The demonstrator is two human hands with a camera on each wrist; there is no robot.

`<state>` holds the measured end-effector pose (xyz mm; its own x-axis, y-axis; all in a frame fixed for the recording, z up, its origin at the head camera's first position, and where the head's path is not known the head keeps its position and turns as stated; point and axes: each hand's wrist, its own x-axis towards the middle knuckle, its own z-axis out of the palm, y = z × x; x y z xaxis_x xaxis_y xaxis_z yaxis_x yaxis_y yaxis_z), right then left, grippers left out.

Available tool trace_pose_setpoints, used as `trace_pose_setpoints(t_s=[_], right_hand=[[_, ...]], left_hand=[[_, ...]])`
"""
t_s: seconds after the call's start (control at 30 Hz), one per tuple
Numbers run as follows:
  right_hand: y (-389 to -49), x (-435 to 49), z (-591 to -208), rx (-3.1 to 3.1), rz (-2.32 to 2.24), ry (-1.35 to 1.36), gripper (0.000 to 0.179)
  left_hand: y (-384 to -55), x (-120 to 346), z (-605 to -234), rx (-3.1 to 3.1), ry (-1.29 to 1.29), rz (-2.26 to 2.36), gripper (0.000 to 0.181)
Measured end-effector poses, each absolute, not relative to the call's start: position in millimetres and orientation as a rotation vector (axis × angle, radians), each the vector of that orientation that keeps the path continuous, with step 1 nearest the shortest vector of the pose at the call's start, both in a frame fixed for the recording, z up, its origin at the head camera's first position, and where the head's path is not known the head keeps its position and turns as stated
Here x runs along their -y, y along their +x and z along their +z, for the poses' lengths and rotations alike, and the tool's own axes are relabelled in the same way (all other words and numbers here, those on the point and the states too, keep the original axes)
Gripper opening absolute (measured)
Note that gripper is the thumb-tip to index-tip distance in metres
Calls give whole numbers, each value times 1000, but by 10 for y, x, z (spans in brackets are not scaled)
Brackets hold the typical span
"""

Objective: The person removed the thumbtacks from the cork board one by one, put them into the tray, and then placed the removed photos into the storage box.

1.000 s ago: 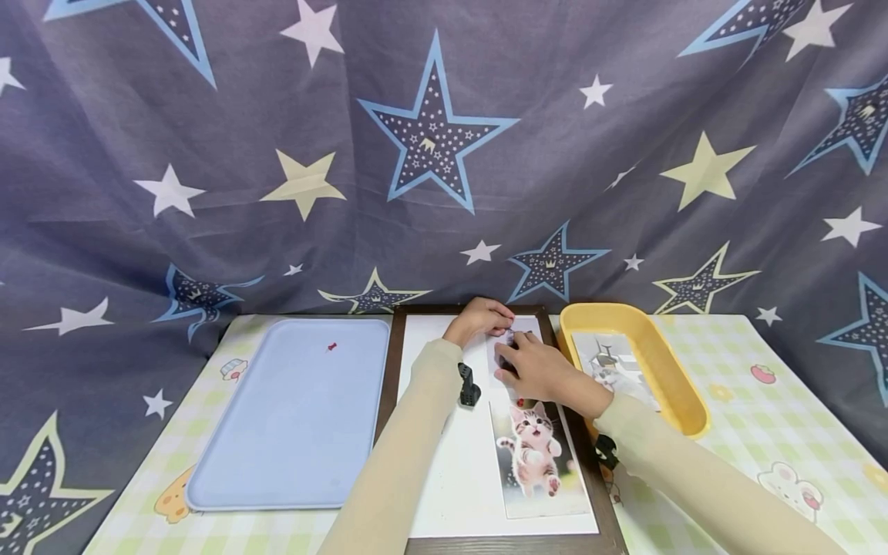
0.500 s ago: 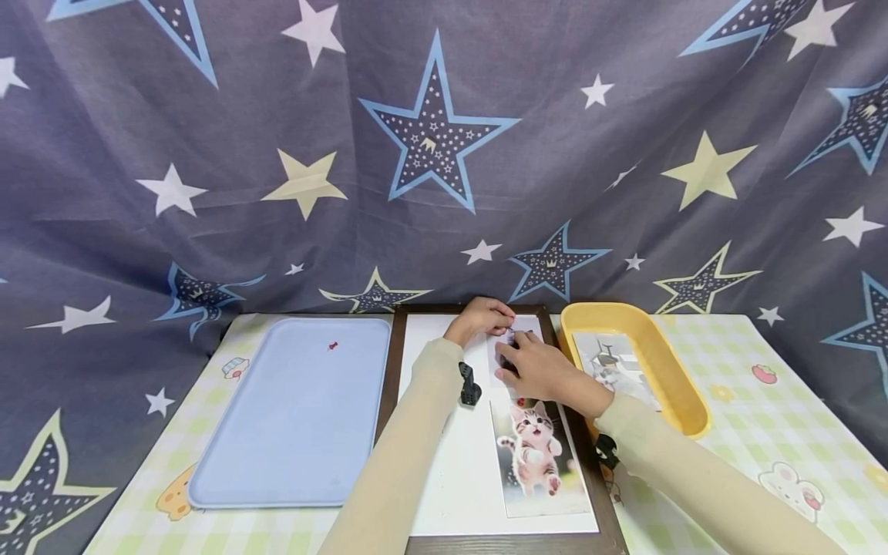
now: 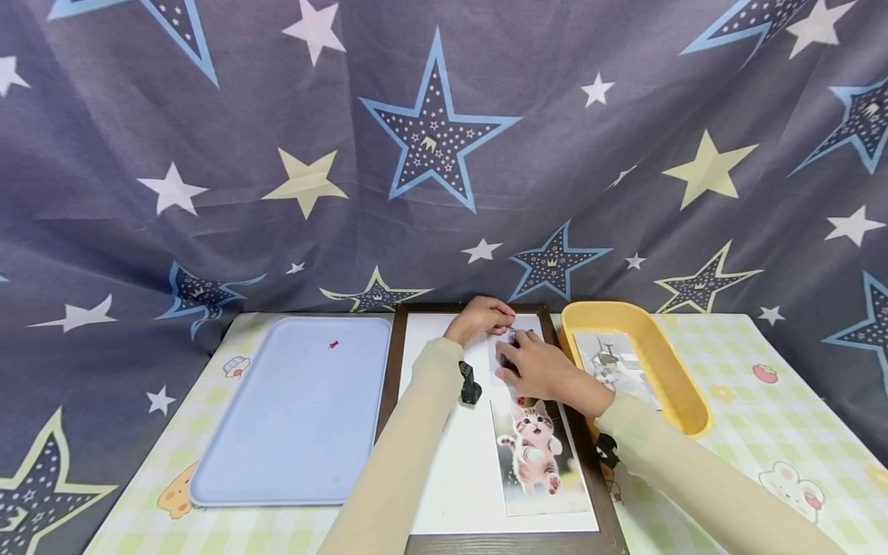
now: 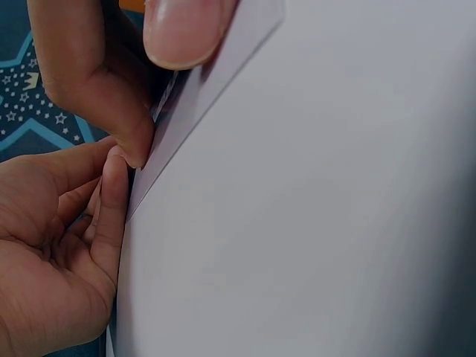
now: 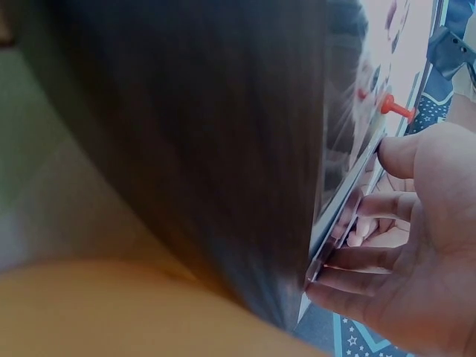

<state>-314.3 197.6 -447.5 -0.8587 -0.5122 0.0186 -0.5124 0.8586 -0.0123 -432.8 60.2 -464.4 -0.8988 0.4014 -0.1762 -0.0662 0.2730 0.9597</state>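
Note:
In the head view my left hand bends over the top of the upper photo, its thumb and fingertips pinched on a small thing they almost wholly hide. My right hand rests on that same photo, fingers spread rather than curled. The right wrist view has its fingertips along the photo's edge and its thumb near the kitten photo. A red pushpin sticks out at the top of the kitten photo. Both photos lie on a white board with a dark brown frame.
Left of the board lies a light blue tray holding one red pushpin. To the right stands a yellow bin with a grey-and-white picture inside. A checked cloth covers the table; a star-patterned curtain hangs behind.

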Motion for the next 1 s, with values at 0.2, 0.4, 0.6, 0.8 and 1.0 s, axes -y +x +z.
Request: trace_pose_setpoints(t_s=[0.2, 0.4, 0.6, 0.8, 1.0], right_hand=[[-3153, -1973, -4484, 3025, 23, 826, 51], [-3151, -1972, -4485, 3045, 33, 814, 51], [-3150, -1969, -4486, 3050, 35, 813, 52], [-3148, -1969, -4485, 3046, 52, 808, 53], [-3149, -1978, -4488, 3040, 49, 806, 52]], left_hand=[[-4323, -601, -4642, -2172, 296, 1655, 19], [-4325, -600, -4642, -2184, 302, 1658, 18], [-4318, -601, -4631, -2190, 292, 1649, 21], [-4437, -605, -4709, -2162, 294, 1664, 13], [-4427, -613, -4690, -2168, 282, 1668, 14]])
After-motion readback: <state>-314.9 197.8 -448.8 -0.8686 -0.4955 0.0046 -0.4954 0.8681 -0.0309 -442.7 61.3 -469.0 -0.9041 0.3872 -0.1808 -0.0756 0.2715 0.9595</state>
